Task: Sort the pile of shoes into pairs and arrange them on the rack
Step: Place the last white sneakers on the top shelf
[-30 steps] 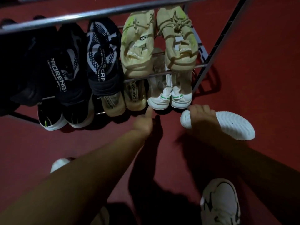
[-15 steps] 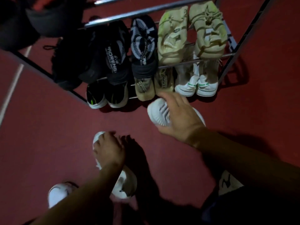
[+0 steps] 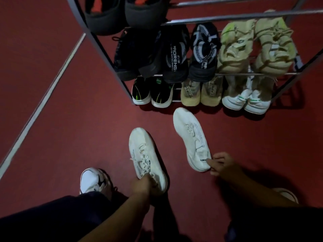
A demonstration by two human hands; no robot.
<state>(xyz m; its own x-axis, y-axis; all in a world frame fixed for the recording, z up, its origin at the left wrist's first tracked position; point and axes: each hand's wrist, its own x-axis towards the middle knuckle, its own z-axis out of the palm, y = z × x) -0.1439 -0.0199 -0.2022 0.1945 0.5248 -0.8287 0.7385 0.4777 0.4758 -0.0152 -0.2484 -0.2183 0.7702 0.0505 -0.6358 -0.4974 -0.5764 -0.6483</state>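
Both hands are on a matching pair of white sneakers, so the step in hand looks like collecting this last pair off the floor. The left hand has its fingers curled into the heel opening of the left white sneaker, which sits toe-forward on the floor; the right hand pinches the heel of the right white sneaker, whose toe points at the shoe rack and lies just in front of its bottom row.

That rack is nearly full: black-and-green trainers, tan shoes and white shoes with green stripes on the lowest tier, black sandals and beige knit sneakers above, dark slippers higher up (no open slot shows in this view, so I can't tell where the pair goes). The next move, I'd judge, calls for lifting both together and finding a free tier, heels kept level.

Underfoot is a dark red floor with a pale line running diagonally across it. The light is dim. The person's own white shoe stands at lower left.
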